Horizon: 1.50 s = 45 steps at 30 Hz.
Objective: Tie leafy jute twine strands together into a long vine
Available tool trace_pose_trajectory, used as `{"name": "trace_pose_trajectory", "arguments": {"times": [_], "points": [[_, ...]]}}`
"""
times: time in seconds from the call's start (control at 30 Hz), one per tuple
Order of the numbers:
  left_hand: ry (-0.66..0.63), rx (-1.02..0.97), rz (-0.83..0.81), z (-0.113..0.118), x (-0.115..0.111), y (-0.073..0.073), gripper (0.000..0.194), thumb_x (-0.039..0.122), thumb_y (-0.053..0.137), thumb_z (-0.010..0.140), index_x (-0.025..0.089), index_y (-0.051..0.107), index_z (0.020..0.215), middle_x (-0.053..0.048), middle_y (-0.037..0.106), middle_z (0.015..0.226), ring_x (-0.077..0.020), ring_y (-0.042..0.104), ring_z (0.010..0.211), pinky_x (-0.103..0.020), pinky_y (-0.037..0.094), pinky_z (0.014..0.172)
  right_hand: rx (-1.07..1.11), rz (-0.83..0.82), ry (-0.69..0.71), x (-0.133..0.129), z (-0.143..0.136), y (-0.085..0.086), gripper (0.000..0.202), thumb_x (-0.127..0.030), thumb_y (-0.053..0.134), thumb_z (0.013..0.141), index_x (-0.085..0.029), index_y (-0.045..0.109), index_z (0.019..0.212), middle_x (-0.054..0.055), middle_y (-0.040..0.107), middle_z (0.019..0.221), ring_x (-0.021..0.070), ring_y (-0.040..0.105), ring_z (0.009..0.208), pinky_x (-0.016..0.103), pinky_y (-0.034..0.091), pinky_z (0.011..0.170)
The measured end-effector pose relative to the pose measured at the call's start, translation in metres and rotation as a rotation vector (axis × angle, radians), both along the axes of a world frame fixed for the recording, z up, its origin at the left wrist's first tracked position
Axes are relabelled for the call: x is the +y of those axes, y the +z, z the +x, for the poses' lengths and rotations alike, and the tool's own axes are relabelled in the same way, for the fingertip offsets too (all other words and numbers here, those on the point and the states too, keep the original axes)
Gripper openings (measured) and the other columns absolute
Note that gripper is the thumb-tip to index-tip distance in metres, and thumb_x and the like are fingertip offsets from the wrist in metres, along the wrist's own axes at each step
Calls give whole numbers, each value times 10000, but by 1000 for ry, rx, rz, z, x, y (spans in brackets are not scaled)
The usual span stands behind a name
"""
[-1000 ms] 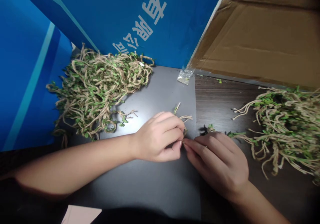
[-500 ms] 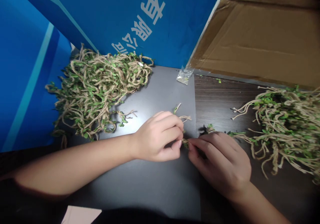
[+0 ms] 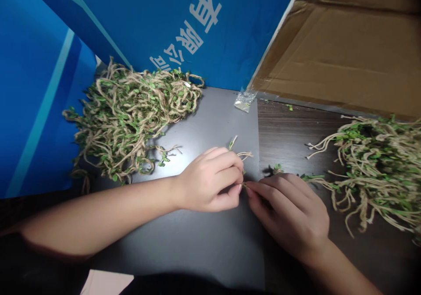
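Near the middle of the grey mat [image 3: 210, 242], my left hand [image 3: 213, 181] pinches a leafy twine strand [image 3: 244, 185], whose loose ends stick out above the fingers. My right hand [image 3: 292, 211] grips the same strand just to the right, its fingertips almost touching the left ones. Most of the strand is hidden under the hands. Behind my left forearm lies a large pile of twine with green leaves [image 3: 131, 115]. A second leafy pile [image 3: 378, 168] with pale cord ends is at the right.
Blue printed panels [image 3: 131, 19] stand at the back and left. A brown cardboard sheet [image 3: 345, 54] rises at the back right. Between them, a small clear plastic packet [image 3: 243, 102] lies on the mat's far edge. Dark wood [image 3: 279, 128] shows at right; a pale pink piece [image 3: 107, 282] is at the bottom.
My two hands have drawn slightly closer together, and less of the strand shows between their fingertips. The surroundings have shifted slightly to the right in the view.
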<state>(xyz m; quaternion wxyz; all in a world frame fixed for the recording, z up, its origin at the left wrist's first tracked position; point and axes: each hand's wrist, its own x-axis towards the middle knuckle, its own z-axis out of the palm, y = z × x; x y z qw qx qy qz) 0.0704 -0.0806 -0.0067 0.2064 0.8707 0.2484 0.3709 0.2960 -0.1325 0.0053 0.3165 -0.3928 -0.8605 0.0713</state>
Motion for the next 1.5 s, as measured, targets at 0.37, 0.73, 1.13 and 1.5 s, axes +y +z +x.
{"name": "trace_pose_trajectory", "arguments": {"times": [0.37,0.73,1.13,1.5], "points": [[22,-7,-30,-1,0,1,44,150,612,889,163,639,858,-65,683,933,-161,596,829,-332,525,792,71,-6,-84,4,0,4,198,-36,735,885,-157,676,1029,39,724,894,161,644,804,336,521,749],[24,1,-26,0,0,1,48,148,608,900,163,639,867,-62,690,928,-159,594,827,-332,520,792,20,-18,-11,4,1,4,247,-43,731,898,-152,689,1115,70,736,996,193,634,883,360,532,795],[30,14,9,-1,1,0,31,130,626,875,147,644,855,-67,679,909,-160,571,803,-335,513,768,22,-6,-7,9,1,2,384,-81,722,921,-167,667,1291,102,748,1203,246,685,1105,432,567,960],[34,14,-7,0,1,0,43,135,629,876,143,653,842,-71,681,909,-162,581,807,-337,513,772,-9,38,-61,9,2,4,189,-56,747,893,-130,684,1055,109,748,1101,260,661,1079,448,560,964]]}}
